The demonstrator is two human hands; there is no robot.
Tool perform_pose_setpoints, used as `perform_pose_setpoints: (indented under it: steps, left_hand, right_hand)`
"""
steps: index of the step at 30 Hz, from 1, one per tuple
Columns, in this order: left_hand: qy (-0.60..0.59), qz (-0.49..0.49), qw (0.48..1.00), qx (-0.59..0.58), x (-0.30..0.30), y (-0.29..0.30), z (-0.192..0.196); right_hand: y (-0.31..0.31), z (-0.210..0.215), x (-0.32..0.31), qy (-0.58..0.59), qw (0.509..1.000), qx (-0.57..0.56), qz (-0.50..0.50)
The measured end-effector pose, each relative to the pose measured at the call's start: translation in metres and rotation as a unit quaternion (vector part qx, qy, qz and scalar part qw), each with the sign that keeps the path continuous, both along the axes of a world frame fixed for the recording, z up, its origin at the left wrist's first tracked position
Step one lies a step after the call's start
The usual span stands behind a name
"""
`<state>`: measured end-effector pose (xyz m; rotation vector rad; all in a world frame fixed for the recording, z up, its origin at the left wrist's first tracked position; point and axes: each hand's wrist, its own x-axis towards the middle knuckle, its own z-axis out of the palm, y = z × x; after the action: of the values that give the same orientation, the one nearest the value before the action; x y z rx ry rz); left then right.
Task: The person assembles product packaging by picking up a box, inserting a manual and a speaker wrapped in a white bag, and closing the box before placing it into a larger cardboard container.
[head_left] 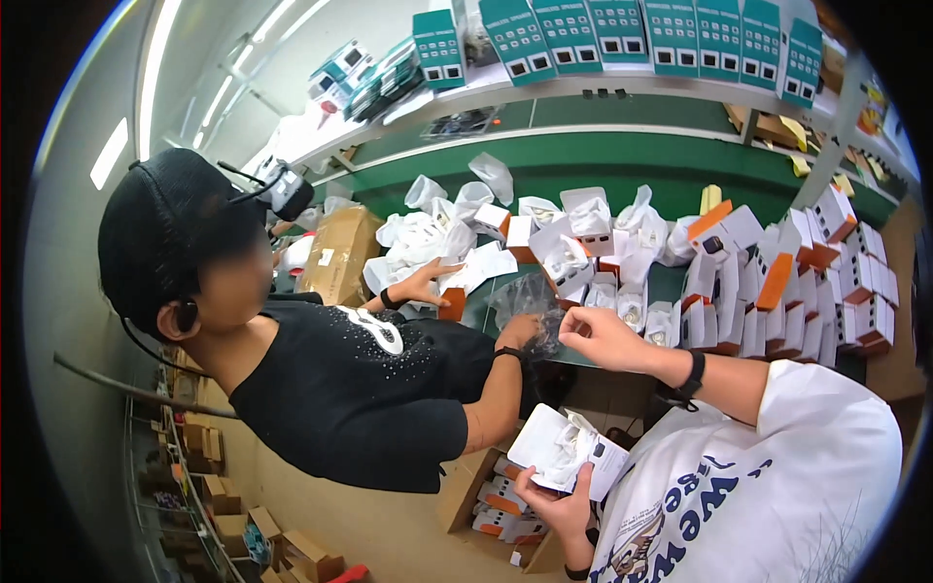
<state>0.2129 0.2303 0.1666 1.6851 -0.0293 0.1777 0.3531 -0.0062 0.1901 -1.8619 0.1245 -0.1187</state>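
Note:
My left hand (556, 500) holds an open white box (608, 461) from below, its fingers wrapped round the near side. Its lid is folded back, and white plastic wrapping (573, 457) fills the inside. Above it, my right hand (601, 336) is raised with fingers curled and fingertips together. Whether anything is pinched in it I cannot make out. Just beside those fingertips is a crumpled clear plastic bag (525, 299), with a co-worker's hand (522, 332) at it. The co-worker's other hand (428, 285) is spread by white paper-like pieces (481, 266) on the table.
A co-worker in black (340, 398) stands close at my left. White and orange boxes (768, 291) crowd the table's right side. White bagged items (418, 233) are heaped beside a brown carton (340, 255). Teal boxes (612, 34) line the shelf above. A carton of boxes (476, 500) sits below.

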Motion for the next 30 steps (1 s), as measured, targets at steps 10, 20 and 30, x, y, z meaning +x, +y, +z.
perform_pose_setpoints:
  steps: [10,20,30]
  left_hand:
    - [0.080,-0.050,0.993,0.073,0.004,0.015,-0.035]
    - [0.170,0.026,0.979,0.110,0.038,-0.009,-0.035]
    - [0.170,0.042,0.968,0.178,0.046,-0.008,-0.042]
  right_hand:
    - [0.031,-0.152,0.073,0.288,0.931,-0.203,0.095]
    - [0.061,-0.159,0.167,0.000,0.983,0.065,-0.174]
    - [0.080,-0.219,0.353,0.020,0.941,0.071,-0.330]
